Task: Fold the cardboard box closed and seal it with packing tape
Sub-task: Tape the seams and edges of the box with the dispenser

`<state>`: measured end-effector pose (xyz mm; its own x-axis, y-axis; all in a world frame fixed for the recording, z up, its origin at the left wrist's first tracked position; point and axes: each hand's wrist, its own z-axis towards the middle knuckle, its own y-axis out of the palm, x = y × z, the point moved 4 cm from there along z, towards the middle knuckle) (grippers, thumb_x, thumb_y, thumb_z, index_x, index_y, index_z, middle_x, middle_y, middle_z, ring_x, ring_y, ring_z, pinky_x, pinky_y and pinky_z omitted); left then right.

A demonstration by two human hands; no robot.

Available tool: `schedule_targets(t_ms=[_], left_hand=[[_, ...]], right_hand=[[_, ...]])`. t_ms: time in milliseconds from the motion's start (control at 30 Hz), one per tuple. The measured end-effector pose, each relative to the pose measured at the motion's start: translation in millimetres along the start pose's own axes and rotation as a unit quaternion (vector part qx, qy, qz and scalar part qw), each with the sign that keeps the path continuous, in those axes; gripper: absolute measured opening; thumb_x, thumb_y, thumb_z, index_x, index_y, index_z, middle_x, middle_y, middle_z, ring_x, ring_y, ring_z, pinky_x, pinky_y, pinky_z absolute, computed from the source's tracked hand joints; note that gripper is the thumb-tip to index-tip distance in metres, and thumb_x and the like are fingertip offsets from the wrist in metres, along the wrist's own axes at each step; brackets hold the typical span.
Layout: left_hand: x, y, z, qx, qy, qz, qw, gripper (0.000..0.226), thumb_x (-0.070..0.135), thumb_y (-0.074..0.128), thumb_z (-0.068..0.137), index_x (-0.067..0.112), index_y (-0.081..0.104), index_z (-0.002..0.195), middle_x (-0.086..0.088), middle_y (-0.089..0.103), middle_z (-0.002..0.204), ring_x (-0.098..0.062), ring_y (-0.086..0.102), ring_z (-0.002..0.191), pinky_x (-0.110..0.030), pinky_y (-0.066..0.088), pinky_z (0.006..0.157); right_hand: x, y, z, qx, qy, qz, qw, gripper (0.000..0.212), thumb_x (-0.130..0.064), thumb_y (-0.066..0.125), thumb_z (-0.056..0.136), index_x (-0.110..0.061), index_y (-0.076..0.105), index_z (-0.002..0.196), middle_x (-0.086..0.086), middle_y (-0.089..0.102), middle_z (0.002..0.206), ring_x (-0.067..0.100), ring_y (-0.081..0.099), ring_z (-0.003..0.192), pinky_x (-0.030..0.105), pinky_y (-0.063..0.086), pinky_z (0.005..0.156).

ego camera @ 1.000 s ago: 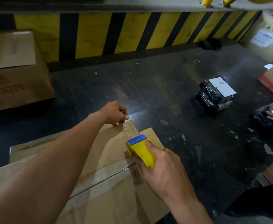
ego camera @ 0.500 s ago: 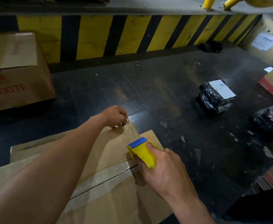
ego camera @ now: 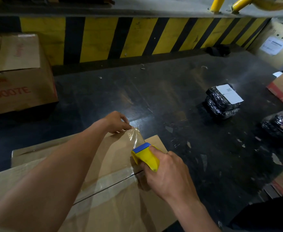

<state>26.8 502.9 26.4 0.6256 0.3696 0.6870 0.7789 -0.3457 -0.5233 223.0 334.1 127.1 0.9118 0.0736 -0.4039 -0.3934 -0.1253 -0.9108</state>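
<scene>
Dark floor [ego camera: 162,91] before striped wall [ego camera: 137,36], cardboard box [ego camera: 114,203] nearest, left hand [ego camera: 115,122] pinching clear tape [ego camera: 135,136] at its far edge, right hand [ego camera: 167,174] gripping yellow dispenser [ego camera: 145,156], bare floor beyond.

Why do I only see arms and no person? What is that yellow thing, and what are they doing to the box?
The camera sits on the person's head and looks down, so you see only their arms. There is no machine here, just two hands. The left hand pinches the end of a strip of clear tape at the far edge of the cardboard box. The right hand grips a yellow and blue tape dispenser, the tool the tape comes out of. The box's flaps are folded shut, with tape along the seam. It lies on a dark surface. Further off are a black wrapped parcel with a white label and a second cardboard box.
</scene>
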Motion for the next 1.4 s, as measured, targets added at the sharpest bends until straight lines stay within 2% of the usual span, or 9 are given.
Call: schedule_targets(t_ms=[100, 233, 367, 533, 700, 967, 1133, 1267, 1400], left_hand=[[10, 1, -10, 0.078, 0.111, 0.056, 0.989, 0.01, 0.025, 0.081, 0.086, 0.026, 0.071, 0.085, -0.002, 0.076, 0.084, -0.011, 0.071, 0.075, -0.025, 0.051, 0.067], [12, 9, -31, 0.12, 0.181, 0.087, 0.972, 0.009, 0.025, 0.072, 0.092, 0.023, 0.08, 0.095, 0.006, 0.076, 0.088, -0.008, 0.068, 0.082, -0.024, 0.049, 0.075], [3, 11, -45, 0.142, 0.188, 0.122, 0.964, 0.019, 0.031, 0.07, 0.094, 0.024, 0.078, 0.109, 0.003, 0.079, 0.1, -0.014, 0.071, 0.09, -0.031, 0.055, 0.081], [-5, 33, -66, 0.139, 0.299, 0.195, 0.924, 0.039, 0.042, 0.049, 0.098, 0.026, 0.073, 0.125, 0.006, 0.071, 0.129, -0.025, 0.07, 0.108, -0.038, 0.055, 0.087], [-13, 30, -68, 0.141, 0.254, 0.225, 0.93, 0.048, 0.055, 0.038, 0.099, 0.041, 0.062, 0.137, 0.017, 0.059, 0.144, -0.023, 0.063, 0.123, -0.04, 0.053, 0.095], [-8, 31, -75, 0.167, 0.245, 0.216, 0.93, 0.035, 0.047, 0.048, 0.103, 0.046, 0.063, 0.134, 0.022, 0.06, 0.141, -0.02, 0.061, 0.125, -0.034, 0.05, 0.093], [-2, 34, -81, 0.167, 0.251, 0.245, 0.921, 0.037, 0.044, 0.046, 0.104, 0.041, 0.059, 0.138, 0.007, 0.066, 0.137, -0.027, 0.064, 0.12, -0.04, 0.053, 0.09], [6, 44, -97, 0.233, 0.269, 0.339, 0.871, 0.046, 0.039, 0.045, 0.106, 0.022, 0.051, 0.148, -0.005, 0.059, 0.146, -0.035, 0.064, 0.118, -0.045, 0.053, 0.093], [7, 67, -120, 0.237, 0.339, 0.291, 0.863, 0.029, 0.022, 0.051, 0.101, 0.007, 0.066, 0.121, -0.016, 0.069, 0.125, -0.04, 0.068, 0.108, -0.045, 0.054, 0.089]], right_hand=[[1, 0, -1, 0.006, 0.0, 0.003, 1.0, 0.061, -0.06, 0.053, 0.088, -0.04, 0.04, 0.144, -0.004, 0.046, 0.091, 0.022, 0.059, 0.096, 0.031, 0.047, 0.078], [3, 0, -2, 0.01, -0.004, 0.008, 1.0, 0.063, -0.061, 0.052, 0.089, -0.039, 0.037, 0.146, -0.004, 0.05, 0.097, 0.018, 0.057, 0.097, 0.03, 0.05, 0.081], [3, 0, -4, 0.006, -0.006, 0.009, 1.0, 0.064, -0.062, 0.051, 0.09, -0.038, 0.035, 0.148, -0.004, 0.049, 0.099, 0.015, 0.055, 0.096, 0.028, 0.05, 0.081], [1, -1, -4, -0.004, 0.0, 0.009, 1.0, 0.065, -0.06, 0.053, 0.09, -0.037, 0.035, 0.149, -0.002, 0.051, 0.101, 0.017, 0.056, 0.098, 0.032, 0.051, 0.083], [-3, -10, -7, -0.031, -0.003, -0.001, 0.999, 0.067, -0.058, 0.057, 0.089, -0.036, 0.036, 0.149, 0.001, 0.048, 0.096, 0.024, 0.057, 0.103, 0.033, 0.047, 0.084], [21, -32, -63, -0.034, 0.033, -0.023, 0.999, 0.067, -0.06, 0.055, 0.088, -0.041, 0.034, 0.148, -0.002, 0.047, 0.089, 0.022, 0.058, 0.096, 0.03, 0.046, 0.078], [21, -16, -74, -0.03, 0.045, -0.031, 0.998, 0.065, -0.059, 0.054, 0.09, -0.038, 0.036, 0.148, 0.003, 0.054, 0.1, 0.026, 0.059, 0.1, 0.035, 0.049, 0.085], [25, -12, -73, -0.025, 0.053, -0.04, 0.997, 0.063, -0.058, 0.055, 0.09, -0.036, 0.04, 0.147, 0.006, 0.058, 0.11, 0.026, 0.059, 0.105, 0.035, 0.048, 0.089], [25, -10, -73, -0.018, 0.05, -0.047, 0.998, 0.062, -0.058, 0.055, 0.09, -0.036, 0.041, 0.146, 0.006, 0.058, 0.107, 0.027, 0.061, 0.102, 0.039, 0.053, 0.087]])
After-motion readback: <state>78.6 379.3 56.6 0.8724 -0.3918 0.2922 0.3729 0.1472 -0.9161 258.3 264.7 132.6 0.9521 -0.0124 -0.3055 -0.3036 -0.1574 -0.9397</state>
